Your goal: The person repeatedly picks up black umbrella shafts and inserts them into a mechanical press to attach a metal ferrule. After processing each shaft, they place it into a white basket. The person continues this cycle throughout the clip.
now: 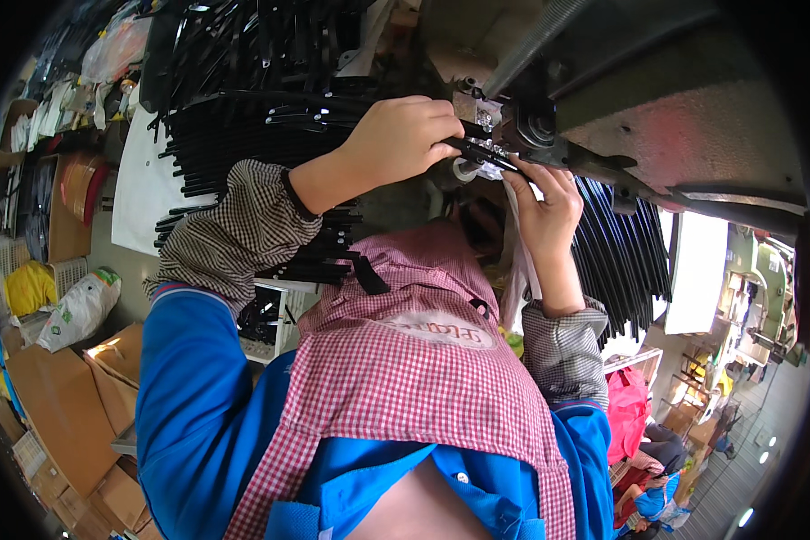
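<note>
My left hand (412, 138) grips a black rod-like part (476, 150) between thumb and fingers, beside the working head of a metal machine (538, 128). From the other side, my right hand (547, 202) pinches the end of the same part with thumb and forefinger. Small shiny metal pieces, perhaps rivets (484, 120), lie just past the part. Long black strips (297, 111) with bright studs reach toward my left hand over a dense pile of black rods (223, 145). A second row of black rods (614, 250) fans out beyond my right hand.
The machine's large metal body (675, 135) fills the upper right, with a coiled spring (533, 44) above the hands. Cardboard boxes (64, 398) and a white sack (84, 307) stand at the left. A person in blue (658, 496) sits at the lower right.
</note>
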Available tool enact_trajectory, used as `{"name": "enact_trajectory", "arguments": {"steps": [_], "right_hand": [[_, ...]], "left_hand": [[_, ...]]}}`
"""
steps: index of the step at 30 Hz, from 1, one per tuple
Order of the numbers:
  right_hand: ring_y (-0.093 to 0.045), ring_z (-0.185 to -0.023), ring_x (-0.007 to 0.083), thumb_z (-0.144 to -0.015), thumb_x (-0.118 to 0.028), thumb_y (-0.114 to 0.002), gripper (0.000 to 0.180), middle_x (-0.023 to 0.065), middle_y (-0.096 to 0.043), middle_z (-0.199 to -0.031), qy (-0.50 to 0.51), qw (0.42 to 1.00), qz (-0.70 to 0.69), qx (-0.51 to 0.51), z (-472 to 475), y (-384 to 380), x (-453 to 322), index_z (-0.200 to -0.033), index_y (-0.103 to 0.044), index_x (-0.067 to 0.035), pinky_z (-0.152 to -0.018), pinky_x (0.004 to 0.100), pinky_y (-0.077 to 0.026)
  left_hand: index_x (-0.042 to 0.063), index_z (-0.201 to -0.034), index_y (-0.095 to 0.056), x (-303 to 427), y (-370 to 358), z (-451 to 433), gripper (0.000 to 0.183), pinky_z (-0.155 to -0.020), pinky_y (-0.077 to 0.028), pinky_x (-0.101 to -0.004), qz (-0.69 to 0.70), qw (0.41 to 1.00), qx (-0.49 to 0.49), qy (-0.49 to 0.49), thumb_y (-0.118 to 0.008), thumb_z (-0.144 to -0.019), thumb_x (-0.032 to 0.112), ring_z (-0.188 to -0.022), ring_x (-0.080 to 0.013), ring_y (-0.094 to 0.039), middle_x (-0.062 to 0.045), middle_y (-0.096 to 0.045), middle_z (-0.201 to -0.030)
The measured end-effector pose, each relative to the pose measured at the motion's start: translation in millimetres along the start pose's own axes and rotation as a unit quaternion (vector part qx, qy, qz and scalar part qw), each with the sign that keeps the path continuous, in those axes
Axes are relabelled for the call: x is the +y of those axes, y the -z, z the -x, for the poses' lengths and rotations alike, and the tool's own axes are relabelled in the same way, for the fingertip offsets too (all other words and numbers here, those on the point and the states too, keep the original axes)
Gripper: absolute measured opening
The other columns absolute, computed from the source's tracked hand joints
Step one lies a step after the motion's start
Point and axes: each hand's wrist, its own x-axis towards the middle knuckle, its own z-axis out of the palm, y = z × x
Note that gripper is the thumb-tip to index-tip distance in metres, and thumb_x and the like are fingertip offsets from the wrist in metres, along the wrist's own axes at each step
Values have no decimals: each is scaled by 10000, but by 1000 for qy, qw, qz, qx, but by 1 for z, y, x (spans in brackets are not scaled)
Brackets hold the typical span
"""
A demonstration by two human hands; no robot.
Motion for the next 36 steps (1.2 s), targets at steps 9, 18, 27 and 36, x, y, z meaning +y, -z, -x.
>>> {"name": "enact_trajectory", "arguments": {"steps": [9, 18, 27, 36], "right_hand": [[-601, -854, 265, -754, -139, -679, 180, 67, -648, -893, 54, 992, 107, -28, 4, -11, 19, -932, -700, -127, -786, 374, -466], [-499, -889, 393, -825, -156, -640, 242, 226, -537, -958, -21, 994, 83, 66, 28, -39, 45, -1039, -617, -45, -809, 423, -399], [-597, -817, 402, -806, -124, -569, 202, 205, -616, -924, -16, 987, 137, -86, 25, -116, 122, -987, -594, -38, -704, 483, -477], [-610, -871, 354, -751, -128, -693, 290, 188, -641, -978, -148, 987, 41, -39, 23, -112, 110, -1013, -636, -18, -767, 405, -471]], "left_hand": [[-32, -1029, -601, -88, 28, -28, 485, -757, -491, -356, 10, 845, -502, 185, -521, -900, 429, -858, -252, -625, -152, -638, -921], [-8, -918, -569, -10, 60, 52, 279, -475, -498, -243, 512, 586, -384, 497, -557, -912, 271, -505, -103, -552, -13, -558, -655], [15, -912, -570, 7, 55, 58, 281, -454, -481, -228, 533, 590, -345, 500, -545, -923, 294, -489, -93, -536, -6, -547, -639], [15, -1089, -501, 27, -6, 6, 255, -520, -488, -242, 594, 694, 112, 392, -579, -883, 144, -715, -141, -625, -37, -592, -815]]}}
